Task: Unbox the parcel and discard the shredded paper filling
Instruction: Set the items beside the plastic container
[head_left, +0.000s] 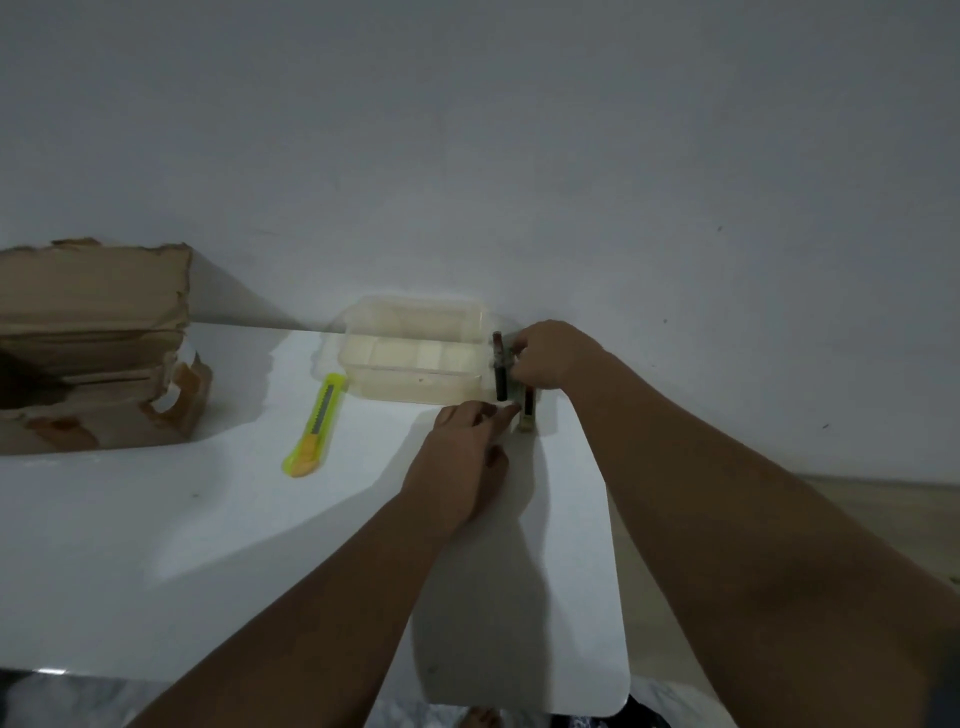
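A torn brown cardboard parcel box (93, 343) lies on its side at the far left of the white table (182, 545), its dark opening facing left. No shredded paper shows. At the table's far right, two dark tube-shaped items (500, 371) stand next to a clear plastic container (415, 358). My right hand (550, 358) grips the upper part of the taller tube. My left hand (462, 452) pinches at the base of the tubes; the exact contact is blurred.
A yellow-green utility knife (315, 427) lies on the table between the box and the container. A plain white wall stands right behind the table. The table's right edge runs just past my hands, with floor beyond it.
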